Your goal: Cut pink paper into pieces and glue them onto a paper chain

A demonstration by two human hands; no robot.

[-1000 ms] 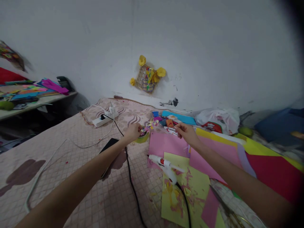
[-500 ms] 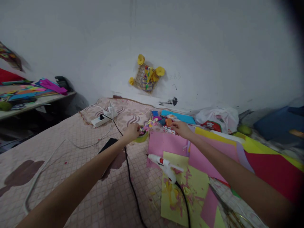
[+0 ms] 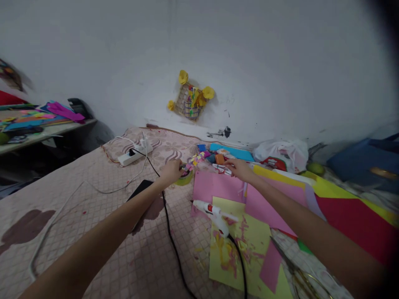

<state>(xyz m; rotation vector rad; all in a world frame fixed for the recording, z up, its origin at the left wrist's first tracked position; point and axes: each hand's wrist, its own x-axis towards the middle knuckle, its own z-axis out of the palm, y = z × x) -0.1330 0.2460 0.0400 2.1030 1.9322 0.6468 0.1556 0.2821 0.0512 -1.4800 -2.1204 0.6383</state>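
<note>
My left hand (image 3: 172,171) is closed in a pinch on one end of a sprig of small pink and yellow paper flowers (image 3: 195,160). Directly under it is a yellow-green ring (image 3: 185,180), probably a roll of tape, partly hidden by the hand. At the back of the table my right hand (image 3: 240,169) reaches out with its fingers extended, close to a small orange block (image 3: 220,159) and a white and red packet (image 3: 220,168). Nothing can be made out in its grasp. Nearer me, a white glue gun (image 3: 215,216) lies across pink paper (image 3: 218,186) and yellow paper (image 3: 249,236).
Gold-handled scissors (image 3: 297,272) lie at the lower right. Red card (image 3: 346,226) and a white plastic bag (image 3: 285,151) are on the right. A power strip (image 3: 135,154) with cords stands at the left. A woven decoration (image 3: 190,101) is on the wall.
The view has shifted slightly. The fingers of my right hand are more stretched out beside the orange block. My left hand keeps its pinch on the flower sprig.
</note>
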